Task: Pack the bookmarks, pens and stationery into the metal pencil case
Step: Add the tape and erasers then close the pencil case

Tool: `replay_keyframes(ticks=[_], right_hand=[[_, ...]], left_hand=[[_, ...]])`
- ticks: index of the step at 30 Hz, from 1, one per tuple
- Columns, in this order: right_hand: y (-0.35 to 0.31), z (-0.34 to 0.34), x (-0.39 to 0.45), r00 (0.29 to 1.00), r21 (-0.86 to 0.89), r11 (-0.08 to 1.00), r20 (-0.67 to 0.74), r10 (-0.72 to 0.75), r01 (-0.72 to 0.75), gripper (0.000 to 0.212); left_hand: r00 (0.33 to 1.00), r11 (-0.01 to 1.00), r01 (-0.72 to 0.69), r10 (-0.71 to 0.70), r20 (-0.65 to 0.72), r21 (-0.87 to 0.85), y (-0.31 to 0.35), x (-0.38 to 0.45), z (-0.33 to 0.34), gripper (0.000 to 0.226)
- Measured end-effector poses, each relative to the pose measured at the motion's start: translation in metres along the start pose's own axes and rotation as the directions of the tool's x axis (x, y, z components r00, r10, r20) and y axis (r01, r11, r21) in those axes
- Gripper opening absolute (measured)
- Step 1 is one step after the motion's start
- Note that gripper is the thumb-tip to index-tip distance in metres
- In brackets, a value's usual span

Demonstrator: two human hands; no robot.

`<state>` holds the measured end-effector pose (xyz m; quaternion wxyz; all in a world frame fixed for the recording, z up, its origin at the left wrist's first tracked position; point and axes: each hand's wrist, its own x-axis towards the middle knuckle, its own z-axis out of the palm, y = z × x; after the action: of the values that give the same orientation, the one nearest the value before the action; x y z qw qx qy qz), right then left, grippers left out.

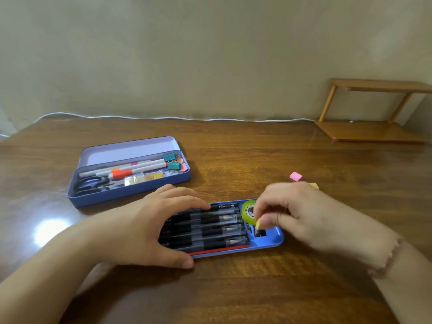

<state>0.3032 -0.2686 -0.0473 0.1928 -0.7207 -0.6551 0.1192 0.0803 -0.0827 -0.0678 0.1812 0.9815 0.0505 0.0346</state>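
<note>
your right hand (301, 216) pinches a small yellow eraser (258, 224) over the blue case (279, 238), beside the tape (248, 212). your left hand (149, 228) lies flat on the pens (210, 230). let go crooked and it could bounce out.

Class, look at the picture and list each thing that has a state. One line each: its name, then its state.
Purple metal pencil case: lid open, partly filled.
Blue metal tray: uncovered, pens side by side inside.
Green tape roll: lying flat in the tray.
Small yellow eraser: pinched above the tray.
Pink eraser: loose on the table.
Left hand: resting on the pens.
Right hand: pinch grip on the yellow eraser.
</note>
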Motion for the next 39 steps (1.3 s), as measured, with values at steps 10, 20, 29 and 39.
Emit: replay_keyframes(ticks=[10,20,29,39], right_hand=[[-0.010,-0.003,-0.008,1.000,-0.121,0.993,0.015,0.011,-0.009,0.009],[-0.012,0.000,-0.007,0.997,-0.245,0.969,0.055,0.050,-0.035,0.008],[0.074,-0.030,-0.002,0.847,-0.091,0.849,-0.179,0.500,-0.521,0.025],[0.002,-0.014,-0.006,0.966,0.395,0.883,0.056,0.253,-0.255,0.015]], left_hand=[[1.000,1.000,0.001,-0.001,0.004,0.017,-0.002,0.001,0.000,0.082],[1.000,1.000,-0.012,0.012,0.003,0.007,-0.001,-0.001,0.000,0.080],[1.000,1.000,0.003,-0.003,0.009,0.012,-0.002,0.000,0.000,0.077],[0.999,0.999,0.033,-0.033,0.029,0.017,-0.005,-0.001,0.000,0.080]])
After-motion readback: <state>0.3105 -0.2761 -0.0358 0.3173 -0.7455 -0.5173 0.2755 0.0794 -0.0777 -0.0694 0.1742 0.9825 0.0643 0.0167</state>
